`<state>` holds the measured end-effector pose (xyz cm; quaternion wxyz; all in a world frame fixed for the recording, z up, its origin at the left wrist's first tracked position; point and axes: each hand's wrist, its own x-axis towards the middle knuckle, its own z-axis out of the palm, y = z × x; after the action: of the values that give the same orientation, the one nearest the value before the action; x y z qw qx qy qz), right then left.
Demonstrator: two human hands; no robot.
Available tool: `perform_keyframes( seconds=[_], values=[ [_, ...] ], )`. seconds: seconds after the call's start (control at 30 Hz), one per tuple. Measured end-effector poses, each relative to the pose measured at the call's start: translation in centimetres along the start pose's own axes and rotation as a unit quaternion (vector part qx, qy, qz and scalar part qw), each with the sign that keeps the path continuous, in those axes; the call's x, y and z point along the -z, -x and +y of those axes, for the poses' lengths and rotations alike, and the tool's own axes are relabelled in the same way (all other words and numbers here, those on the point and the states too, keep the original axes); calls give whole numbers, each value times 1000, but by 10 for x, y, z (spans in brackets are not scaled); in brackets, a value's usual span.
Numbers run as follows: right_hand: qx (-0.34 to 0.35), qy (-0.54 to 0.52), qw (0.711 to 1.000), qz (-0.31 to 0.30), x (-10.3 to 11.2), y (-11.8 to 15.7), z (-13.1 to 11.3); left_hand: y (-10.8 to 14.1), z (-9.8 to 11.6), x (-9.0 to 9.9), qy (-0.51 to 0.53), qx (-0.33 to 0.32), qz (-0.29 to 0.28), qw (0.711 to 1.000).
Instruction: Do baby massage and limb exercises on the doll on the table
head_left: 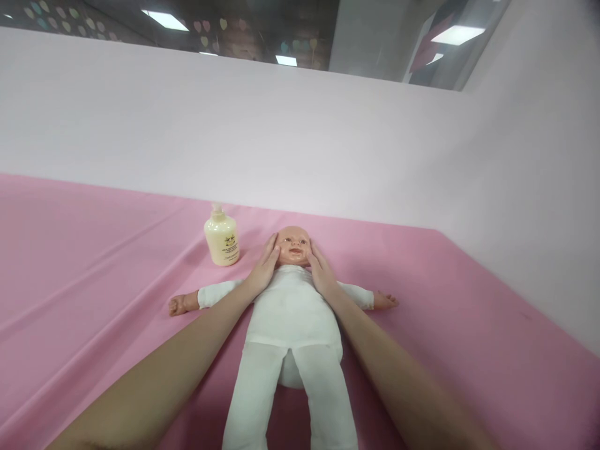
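A baby doll (293,306) with a white cloth body lies on its back, its head toward the wall and its arms spread wide. My left hand (265,265) rests against the side of the doll's head at the left, fingers stretched out flat. On the opposite cheek lies my right hand (321,269), also with straight fingers. Both palms are turned inward, and the doll's face shows between them. My forearms run along either side of its body, crossing over its arms. The lower ends of its legs are cut off by the frame's edge.
A pale yellow pump bottle (222,239) stands upright to the left of the doll's head. Pink cloth (117,262) with some creases covers the table. White walls (234,131) rise behind and at the right, with a window (262,31) above.
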<state>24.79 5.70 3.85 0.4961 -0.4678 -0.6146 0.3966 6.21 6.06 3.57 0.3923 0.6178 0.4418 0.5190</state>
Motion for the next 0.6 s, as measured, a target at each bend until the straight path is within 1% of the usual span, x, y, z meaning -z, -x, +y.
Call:
perform_keyframes(
  seconds=[0.07, 0.17, 0.27, 0.37, 0.6],
  values=[
    [7, 12, 1000, -6, 0, 1, -2, 1, 2, 0, -4, 9, 0, 1000],
    [3, 24, 1000, -18, 1, 2, -6, 1, 3, 1, -17, 2, -12, 1000],
    [-18, 13, 999, -26, 1, 4, -7, 2, 2, 0, -13, -8, -21, 1000],
    [-16, 1, 1000, -27, 1, 4, -6, 3, 3, -1, 3, -8, -15, 1000],
    [-10, -8, 999, -40, 1, 4, -9, 6, 16, 2, 9, 6, -26, 1000]
  ],
)
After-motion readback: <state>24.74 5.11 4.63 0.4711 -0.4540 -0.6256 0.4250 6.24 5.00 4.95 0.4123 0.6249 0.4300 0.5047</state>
